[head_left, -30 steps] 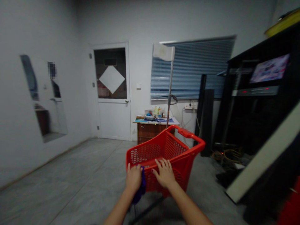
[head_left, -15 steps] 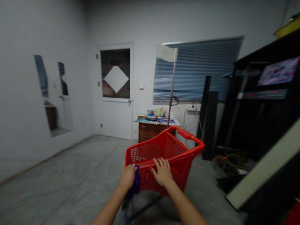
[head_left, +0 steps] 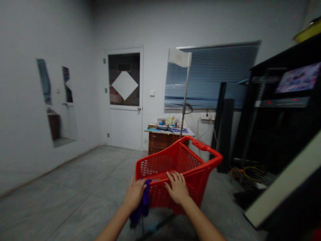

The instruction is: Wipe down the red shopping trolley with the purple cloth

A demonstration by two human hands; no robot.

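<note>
A red plastic shopping cart (head_left: pixel 163 162) stands in front of me with a perforated basket, its handle pointing to the far right. My left hand (head_left: pixel 134 195) is closed on a purple cloth (head_left: pixel 143 205) at the basket's near left corner; the cloth hangs down from under the fingers. On the basket's near side lies my right hand (head_left: pixel 177 188), fingers spread over the top rim and thumb apart. It holds nothing loose. A pole with a white flag (head_left: pixel 179 57) rises behind the cart's handle end.
A wooden desk (head_left: pixel 163 142) with bottles and papers stands behind the cart. A white door (head_left: pixel 126 129) is at the back, a mirror (head_left: pixel 60 115) leans on the left wall. At right are a dark rack (head_left: pixel 271 127), cables (head_left: pixel 250 172) and a pale slanted panel (head_left: pixel 283 180).
My left hand has shifted slightly left and down, and more of the purple cloth shows. My right hand has slid a little to the right along the rim. The cart appears slightly further right.
</note>
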